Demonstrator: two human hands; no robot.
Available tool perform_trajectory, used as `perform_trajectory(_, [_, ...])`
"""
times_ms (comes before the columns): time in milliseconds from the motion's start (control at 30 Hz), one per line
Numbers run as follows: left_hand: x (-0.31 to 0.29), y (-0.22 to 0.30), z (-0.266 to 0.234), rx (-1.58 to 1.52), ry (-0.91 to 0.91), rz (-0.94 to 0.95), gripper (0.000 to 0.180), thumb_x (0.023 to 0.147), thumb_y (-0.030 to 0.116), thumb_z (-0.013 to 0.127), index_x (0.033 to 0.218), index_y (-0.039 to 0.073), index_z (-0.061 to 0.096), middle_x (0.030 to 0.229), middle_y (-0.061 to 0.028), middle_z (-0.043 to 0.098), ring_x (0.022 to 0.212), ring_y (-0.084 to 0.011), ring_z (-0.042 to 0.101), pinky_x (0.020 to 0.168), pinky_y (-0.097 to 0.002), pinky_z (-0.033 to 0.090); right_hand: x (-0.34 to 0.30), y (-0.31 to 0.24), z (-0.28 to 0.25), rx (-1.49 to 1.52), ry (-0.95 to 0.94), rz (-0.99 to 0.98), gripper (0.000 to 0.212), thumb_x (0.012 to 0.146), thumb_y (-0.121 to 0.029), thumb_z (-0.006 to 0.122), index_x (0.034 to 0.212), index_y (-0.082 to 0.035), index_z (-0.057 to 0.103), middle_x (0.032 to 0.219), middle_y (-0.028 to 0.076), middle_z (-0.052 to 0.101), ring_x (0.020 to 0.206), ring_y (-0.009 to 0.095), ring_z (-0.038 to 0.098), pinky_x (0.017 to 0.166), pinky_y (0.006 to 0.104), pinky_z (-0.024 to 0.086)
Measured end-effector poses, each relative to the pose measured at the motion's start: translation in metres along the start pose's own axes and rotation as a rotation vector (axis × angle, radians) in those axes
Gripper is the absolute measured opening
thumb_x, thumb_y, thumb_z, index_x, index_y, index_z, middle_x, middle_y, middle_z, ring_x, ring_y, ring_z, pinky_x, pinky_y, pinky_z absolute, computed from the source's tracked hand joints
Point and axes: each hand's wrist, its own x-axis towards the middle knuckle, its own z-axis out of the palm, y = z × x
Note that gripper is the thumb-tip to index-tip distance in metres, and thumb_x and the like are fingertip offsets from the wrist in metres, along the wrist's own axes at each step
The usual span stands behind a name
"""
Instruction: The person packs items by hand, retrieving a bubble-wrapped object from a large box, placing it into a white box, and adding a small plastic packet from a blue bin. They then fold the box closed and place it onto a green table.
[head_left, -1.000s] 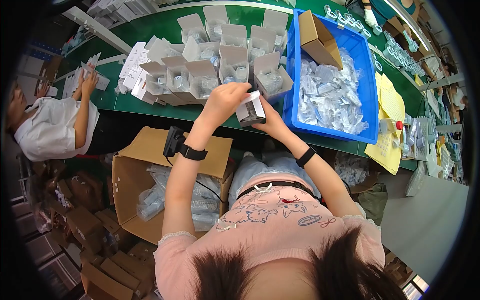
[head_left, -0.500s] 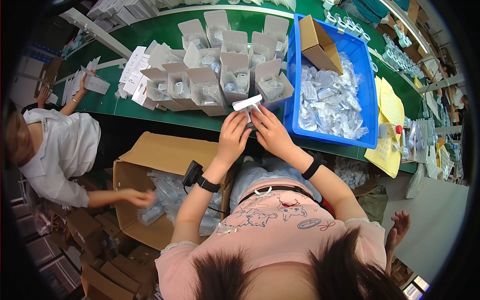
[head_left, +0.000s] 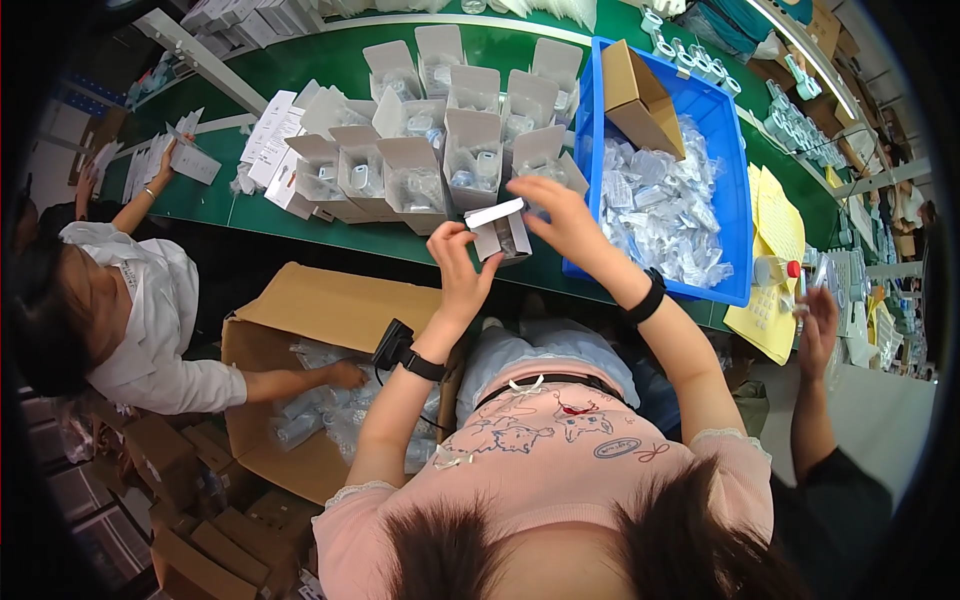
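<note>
A small white carton [head_left: 514,240] with its flap raised stands at the near edge of the green table. My left hand [head_left: 460,268] grips its left side between thumb and fingers. Just right of it, my right hand [head_left: 562,215] has its fingers stretched out above the carton's right side, and I see nothing held in it. Behind my hands, several open white boxes [head_left: 415,190] stand in rows, with clear-bagged white devices [head_left: 365,178] inside. The right hand partly covers the nearest box on that side.
A blue bin [head_left: 745,200] of clear-wrapped parts, with a brown cardboard box [head_left: 640,100] in it, stands at right beside yellow sheets [head_left: 770,325]. Below the table, a person's hand [head_left: 347,375] reaches into a large carton [head_left: 330,295] of bagged items. Another hand [head_left: 820,325] shows at far right.
My right hand has let go of the white carton and moved slightly right, its fingers spreading. The left hand stays on the carton. The person at left has reached further into the large carton.
</note>
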Motion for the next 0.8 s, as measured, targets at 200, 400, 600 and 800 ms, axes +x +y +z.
perform_trajectory(200, [0.045,0.01,-0.023,-0.278,-0.13,0.132,0.041,0.076,0.007,0.064,0.114,-0.001,0.052,0.116,-0.0173,0.053,0.112,-0.0371,0.047,0.094,-0.0414,0.038,-0.014,-0.003,0.015,-0.084,0.108,-0.106,0.04,0.071,0.004,0.059,0.11,-0.002,0.057,0.114,0.015,0.056,0.107,0.03,0.054,0.088,0.0338,0.044])
perform_trajectory(400, [0.051,-0.002,-0.024,-0.196,-0.431,0.095,0.038,0.077,0.006,0.062,0.114,0.0,0.054,0.115,-0.0168,0.056,0.114,-0.0309,0.05,0.097,-0.0415,0.037,-0.059,-0.006,0.036,0.059,0.224,0.103,0.035,0.072,0.003,0.058,0.107,0.0,0.057,0.114,0.017,0.054,0.111,0.033,0.05,0.091,0.0371,0.042])
perform_trajectory(600, [0.047,-0.006,-0.023,-0.23,-0.515,0.181,0.034,0.076,0.003,0.062,0.11,0.001,0.059,0.112,-0.0163,0.059,0.116,-0.0296,0.05,0.099,-0.0405,0.037,-0.054,-0.011,0.05,-0.19,0.062,-0.124,0.033,0.072,0.002,0.057,0.104,0.001,0.057,0.116,0.021,0.051,0.112,0.035,0.048,0.09,0.0371,0.042])
perform_trajectory(800, [0.038,-0.008,-0.022,-0.146,-0.522,0.232,0.035,0.075,0.007,0.064,0.109,0.001,0.059,0.118,-0.0162,0.055,0.119,-0.0303,0.046,0.099,-0.0416,0.036,-0.057,-0.002,0.057,-0.051,0.048,-0.032,0.031,0.073,0.001,0.056,0.103,0.001,0.057,0.114,0.019,0.053,0.11,0.037,0.049,0.093,0.0389,0.041])
